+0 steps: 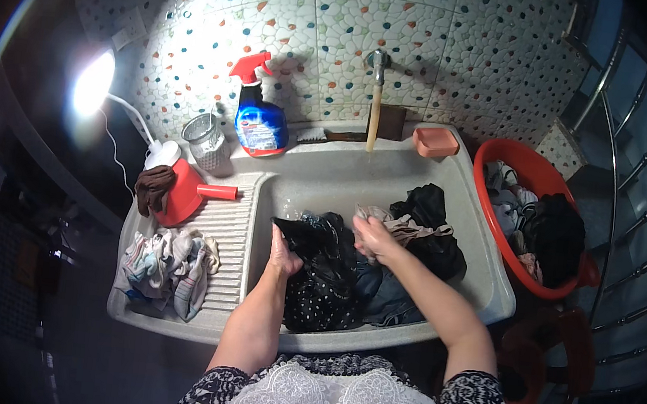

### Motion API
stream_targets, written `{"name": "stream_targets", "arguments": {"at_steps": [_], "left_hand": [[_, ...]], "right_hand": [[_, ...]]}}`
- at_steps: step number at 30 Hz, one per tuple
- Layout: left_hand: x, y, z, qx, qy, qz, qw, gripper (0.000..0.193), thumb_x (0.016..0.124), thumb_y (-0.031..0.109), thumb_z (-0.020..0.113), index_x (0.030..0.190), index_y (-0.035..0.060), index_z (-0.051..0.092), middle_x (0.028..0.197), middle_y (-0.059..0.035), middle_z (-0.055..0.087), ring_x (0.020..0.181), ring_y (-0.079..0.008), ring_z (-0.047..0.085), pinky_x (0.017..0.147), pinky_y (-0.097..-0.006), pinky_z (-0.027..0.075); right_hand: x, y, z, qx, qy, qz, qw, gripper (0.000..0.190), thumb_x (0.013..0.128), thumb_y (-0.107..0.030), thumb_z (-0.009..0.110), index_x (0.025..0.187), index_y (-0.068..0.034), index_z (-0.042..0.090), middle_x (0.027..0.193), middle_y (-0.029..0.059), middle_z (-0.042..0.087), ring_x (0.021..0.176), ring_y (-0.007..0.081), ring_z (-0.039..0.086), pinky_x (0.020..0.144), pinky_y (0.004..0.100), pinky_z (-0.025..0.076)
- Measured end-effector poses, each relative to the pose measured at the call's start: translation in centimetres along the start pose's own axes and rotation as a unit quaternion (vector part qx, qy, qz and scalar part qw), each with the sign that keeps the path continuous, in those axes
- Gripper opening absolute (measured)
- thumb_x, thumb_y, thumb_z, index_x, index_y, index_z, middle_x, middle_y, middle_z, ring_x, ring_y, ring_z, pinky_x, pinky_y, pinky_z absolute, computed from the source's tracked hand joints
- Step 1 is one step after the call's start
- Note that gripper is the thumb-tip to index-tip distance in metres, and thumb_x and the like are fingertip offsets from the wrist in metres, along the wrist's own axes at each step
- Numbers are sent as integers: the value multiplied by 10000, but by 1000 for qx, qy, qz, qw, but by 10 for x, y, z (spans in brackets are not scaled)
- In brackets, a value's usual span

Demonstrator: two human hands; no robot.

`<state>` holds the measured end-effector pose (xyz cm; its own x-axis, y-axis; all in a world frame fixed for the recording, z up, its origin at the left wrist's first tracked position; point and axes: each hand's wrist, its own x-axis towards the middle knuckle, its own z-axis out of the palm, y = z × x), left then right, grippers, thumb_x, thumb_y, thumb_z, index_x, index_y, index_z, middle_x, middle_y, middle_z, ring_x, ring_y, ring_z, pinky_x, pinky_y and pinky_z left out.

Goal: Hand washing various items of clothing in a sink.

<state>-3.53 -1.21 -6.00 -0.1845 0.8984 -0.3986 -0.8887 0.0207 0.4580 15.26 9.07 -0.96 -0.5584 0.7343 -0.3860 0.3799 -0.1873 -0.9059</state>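
My left hand (285,254) grips the edge of a wet black garment (319,251) in the basin of a grey laundry sink (313,192). Below that edge, a black fabric with white polka dots (322,307) lies bunched against the front wall. In my right hand (377,240) is a light-coloured cloth (374,211), partly hidden by the fingers. Beside it rest a beige cloth (414,229) and more black clothing (438,257). Dark blue fabric (387,296) lies under my right forearm.
Several socks (171,266) and a red dipper (184,194) with a brown cloth (154,186) occupy the washboard side. Behind stand a glass jar (206,143), a spray bottle (261,120), a faucet (378,70) and a soap dish (435,142). A red tub (479,188) holds clothes at right.
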Motion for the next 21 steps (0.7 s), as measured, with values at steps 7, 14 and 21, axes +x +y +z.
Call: {"name": "stream_targets", "arguments": {"at_steps": [7, 14, 21], "left_hand": [[-8, -7, 36, 51, -54, 45, 996, 909, 705, 797, 272, 1320, 130, 327, 1280, -96, 436, 1147, -276, 444, 953, -429, 365], [-30, -12, 73, 112, -257, -61, 958, 1003, 704, 797, 265, 1377, 63, 146, 1420, -122, 203, 1304, -313, 188, 1055, -478, 133], [3, -14, 14, -109, -311, -73, 941, 476, 881, 485, 354, 1081, 76, 492, 1073, -110, 553, 1000, -282, 525, 895, -440, 403]], "right_hand": [[12, -16, 111, -319, 294, -392, 811, 375, 838, -329, 492, 1118, -81, 475, 1101, 199, 528, 910, 407, 536, 786, 475, 431], [72, -10, 57, -310, 243, -98, 914, 369, 876, -339, 375, 1079, -49, 477, 1075, 203, 535, 962, 377, 542, 801, 458, 449], [11, 3, 114, -313, 197, -241, 897, 373, 844, -306, 466, 1127, -65, 439, 1200, 205, 437, 1027, 423, 468, 843, 485, 413]]}}
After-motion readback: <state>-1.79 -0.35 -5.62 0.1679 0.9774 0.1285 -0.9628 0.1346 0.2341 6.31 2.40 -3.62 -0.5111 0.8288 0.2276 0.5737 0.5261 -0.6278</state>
